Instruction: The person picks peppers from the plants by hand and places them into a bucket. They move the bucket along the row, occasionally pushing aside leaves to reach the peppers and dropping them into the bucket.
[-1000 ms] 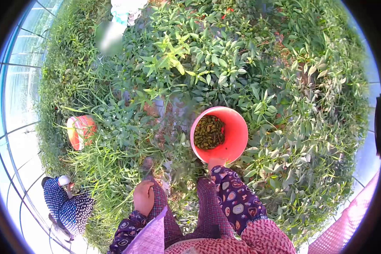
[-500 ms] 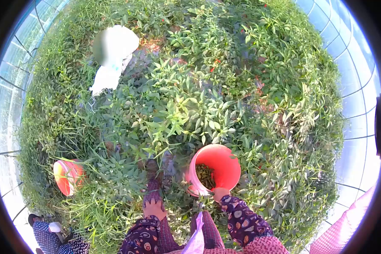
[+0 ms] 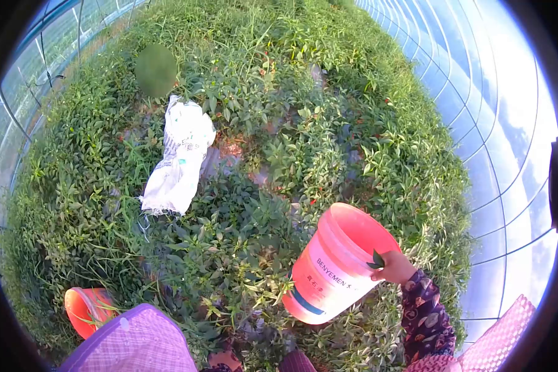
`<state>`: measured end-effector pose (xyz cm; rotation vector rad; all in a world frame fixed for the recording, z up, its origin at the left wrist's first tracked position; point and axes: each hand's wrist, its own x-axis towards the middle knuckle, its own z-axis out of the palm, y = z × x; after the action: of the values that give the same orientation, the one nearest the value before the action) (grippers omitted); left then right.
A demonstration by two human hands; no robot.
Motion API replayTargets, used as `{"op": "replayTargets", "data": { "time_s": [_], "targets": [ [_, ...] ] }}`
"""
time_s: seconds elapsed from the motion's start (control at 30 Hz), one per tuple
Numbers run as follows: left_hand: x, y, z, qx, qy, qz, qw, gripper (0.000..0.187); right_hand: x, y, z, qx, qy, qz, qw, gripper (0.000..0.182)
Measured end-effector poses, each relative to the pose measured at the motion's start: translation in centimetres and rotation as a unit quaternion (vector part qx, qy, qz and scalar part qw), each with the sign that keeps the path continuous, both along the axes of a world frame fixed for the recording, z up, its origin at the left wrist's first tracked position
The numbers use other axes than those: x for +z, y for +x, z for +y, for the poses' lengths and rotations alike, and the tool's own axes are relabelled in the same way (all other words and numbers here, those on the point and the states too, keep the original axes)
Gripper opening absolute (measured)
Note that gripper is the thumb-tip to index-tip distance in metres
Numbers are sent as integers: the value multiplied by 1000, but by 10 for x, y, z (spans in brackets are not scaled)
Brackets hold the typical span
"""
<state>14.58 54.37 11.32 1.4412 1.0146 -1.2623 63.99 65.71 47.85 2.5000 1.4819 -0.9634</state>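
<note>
My right hand (image 3: 395, 267) is closed on the rim of a red plastic bucket (image 3: 328, 273) with printed lettering on its side. The bucket is tilted, its mouth facing up and to the right; what lies inside is hidden from this angle. A green leaf (image 3: 376, 260) shows at my right fingers, against the rim. Low at the bottom edge, my left hand (image 3: 225, 358) rests at my leg with its fingers lying flat and nothing visible in it. It is partly cut off and small in view.
Leafy pepper plants (image 3: 248, 229) cover the ground, with some red fruit among them. A white woven sack (image 3: 178, 164) lies on the plants ahead. Another red bucket (image 3: 84, 310) lies at lower left. Purple checked cloth (image 3: 136, 341) covers the lower left. Greenhouse film (image 3: 477, 124) curves up on the right.
My right hand has lifted and moved the bucket right and forward, turning its printed side into view. The camera has tilted up; my left hand now sits lower in view.
</note>
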Motion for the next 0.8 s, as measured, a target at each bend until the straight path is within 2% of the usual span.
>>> {"op": "replayTargets", "data": {
  "time_s": [0.03,0.07,0.13,0.2,0.23,0.3,0.37,0.47,0.57,0.63,0.67,0.73,0.8],
  "targets": [
    [27,12,11,25,19,0,1000,71,21,-10,25,-25,1,-47,999,38],
    [67,25,27,49,35,4,998,71,28,-14,40,-5,50,-104,993,33],
    [48,27,24,52,41,5,998,71,16,-13,70,35,150,-168,974,29],
    [40,26,9,75,99,-8,992,69,-37,1,100,97,242,-217,941,17],
    [14,20,-11,113,155,-24,981,55,-76,14,113,124,299,-209,923,18],
    [38,29,-10,138,187,-28,972,58,-152,26,148,174,291,-246,908,27],
    [42,47,-13,144,197,-24,970,59,-233,31,188,192,337,-227,893,20],
    [41,67,-33,172,205,-5,964,55,-321,21,223,175,308,-210,911,12],
    [31,83,-53,164,255,-29,952,52,-408,24,236,175,228,-172,942,15],
    [30,99,-49,156,238,-5,959,51,-450,25,237,131,28,-114,984,25],
    [32,104,-48,147,230,6,962,50,-460,26,235,128,20,-103,986,25],
    [27,109,-53,138,229,7,964,50,-449,34,235,177,190,-140,955,40],
    [27,112,-56,146,250,-6,957,46,-436,35,217,169,361,-127,908,56]
  ]
}}
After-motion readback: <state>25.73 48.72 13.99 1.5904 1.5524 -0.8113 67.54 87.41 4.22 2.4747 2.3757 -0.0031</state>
